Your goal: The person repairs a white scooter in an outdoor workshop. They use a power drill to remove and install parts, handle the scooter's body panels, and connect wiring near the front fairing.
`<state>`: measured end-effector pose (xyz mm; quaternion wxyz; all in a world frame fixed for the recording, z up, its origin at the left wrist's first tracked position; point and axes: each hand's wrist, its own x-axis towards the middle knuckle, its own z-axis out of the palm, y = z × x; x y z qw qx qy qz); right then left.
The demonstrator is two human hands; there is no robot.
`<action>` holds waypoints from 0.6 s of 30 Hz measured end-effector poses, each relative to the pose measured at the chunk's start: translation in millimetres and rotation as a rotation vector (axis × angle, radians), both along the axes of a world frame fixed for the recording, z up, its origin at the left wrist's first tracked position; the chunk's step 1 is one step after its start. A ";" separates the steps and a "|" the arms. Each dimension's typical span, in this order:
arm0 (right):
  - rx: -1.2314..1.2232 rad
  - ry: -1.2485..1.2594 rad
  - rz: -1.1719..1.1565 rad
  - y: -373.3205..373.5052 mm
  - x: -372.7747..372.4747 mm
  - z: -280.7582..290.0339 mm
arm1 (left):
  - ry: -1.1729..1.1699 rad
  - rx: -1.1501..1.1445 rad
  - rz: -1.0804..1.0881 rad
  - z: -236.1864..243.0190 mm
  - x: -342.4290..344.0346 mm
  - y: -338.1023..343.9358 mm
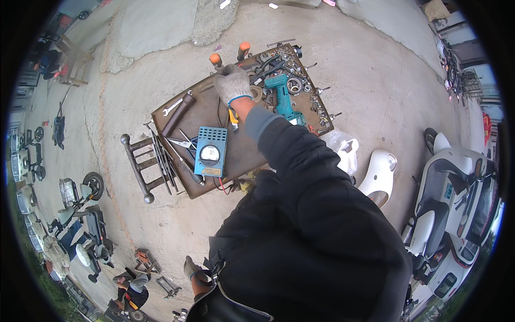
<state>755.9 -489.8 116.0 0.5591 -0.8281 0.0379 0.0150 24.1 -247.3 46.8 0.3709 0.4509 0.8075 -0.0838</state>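
Clearly, in the head view, your tools lie spread flat across the brown table [212, 110] in the upper middle of the frame, so each sits within one reach from where you stand over it. The blue meter [210, 152] lies face up near the table's lower edge, its dial readable from above, with scissors [182, 143] just to its left and a teal power drill [282, 96] to the upper right among loose sockets and bolts. Two orange-handled tools [216, 59] poke past the table's far edge.

Your right hand [232, 83], in a grey knit glove, reaches across the table and rests palm down near those handles; whether its fingers are curled on anything, you cannot tell from here. Your left hand [192, 268], also gloved, hangs low at your side in the lower middle, holding nothing that shows.
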 end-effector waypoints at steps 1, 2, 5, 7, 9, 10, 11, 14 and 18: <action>-0.047 -0.043 -0.100 -26.1 7.0 2.2 | -0.028 0.008 -0.027 -5.8 12.1 8.2; 0.088 -0.049 -0.227 -56.5 14.7 2.9 | -0.053 0.019 -0.055 -12.3 23.3 15.4; 0.091 -0.082 -0.591 -179.6 28.9 -4.9 | -0.106 0.049 -0.078 -24.4 40.8 28.9; 0.100 0.064 -0.797 -256.0 40.2 -18.2 | -0.165 0.105 0.008 -28.6 44.6 29.0; 0.126 0.401 -0.858 -317.2 49.8 -37.6 | -0.180 0.144 0.083 -23.2 43.0 20.7; 0.217 0.483 -0.843 -333.6 49.5 -54.3 | -0.178 0.215 0.046 -19.8 43.7 12.2; 0.214 0.560 -0.819 -345.8 48.4 -70.7 | -0.122 0.272 0.036 -16.7 46.9 3.3; 0.113 0.711 -0.547 -358.7 50.8 -113.2 | -0.159 0.066 0.114 12.5 48.9 -28.0; 0.051 0.751 -0.126 -360.3 52.5 -137.5 | 0.038 -0.074 0.201 43.7 42.7 -76.2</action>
